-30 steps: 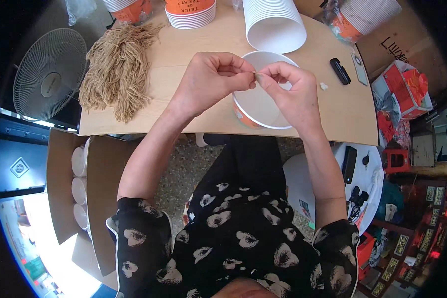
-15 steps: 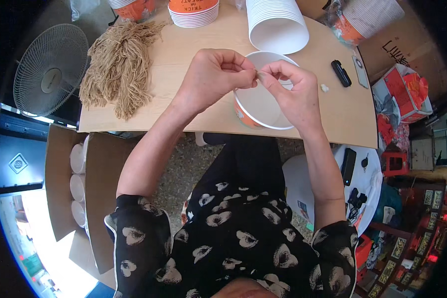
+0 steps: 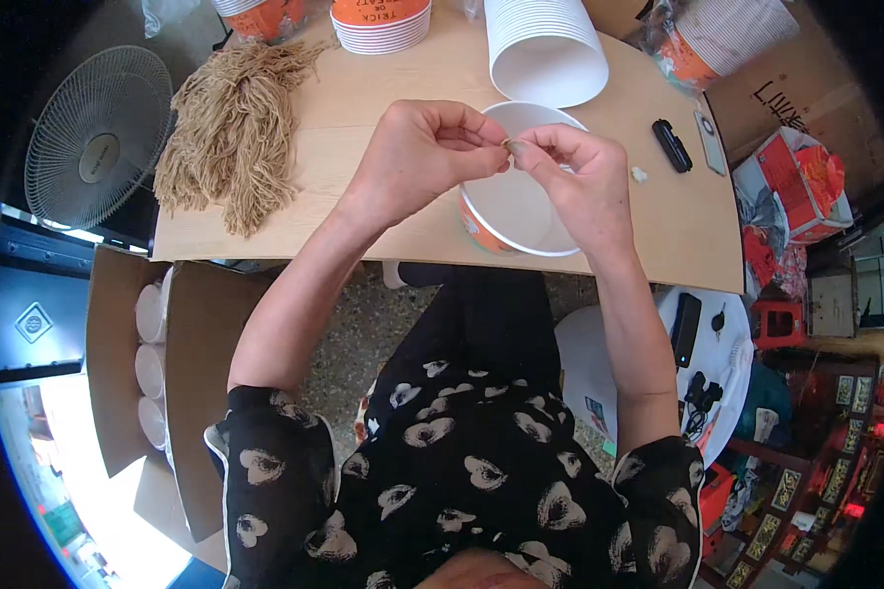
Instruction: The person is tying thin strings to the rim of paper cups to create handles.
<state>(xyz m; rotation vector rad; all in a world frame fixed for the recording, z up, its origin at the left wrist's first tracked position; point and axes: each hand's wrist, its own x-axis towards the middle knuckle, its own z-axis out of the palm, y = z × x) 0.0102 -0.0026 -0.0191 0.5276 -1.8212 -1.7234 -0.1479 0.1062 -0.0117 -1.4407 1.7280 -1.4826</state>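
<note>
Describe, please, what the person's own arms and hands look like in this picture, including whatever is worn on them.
Both arms are bare from the upper arm down, and both hands are bare: no gloves, and no watch, bracelet or ring that shows. The left hand and the right hand come from short sleeves of a black top printed with pale heart-like shapes; the sleeve edges look loose and slightly ruffled.

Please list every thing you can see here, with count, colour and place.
paper bucket: one, white inside, orange outside, table's near edge, under the hands
stack of white cups: one, lying on its side, behind the bucket
orange cup stacks: three, far edge
twine bundle: one, tan, table left
black small object: one, table right
table: one, light wood
fan: one, grey, floor left
cardboard box: one, brown, lower left, white cups inside
left hand, right hand: fingertips pinched together above the bucket
</note>
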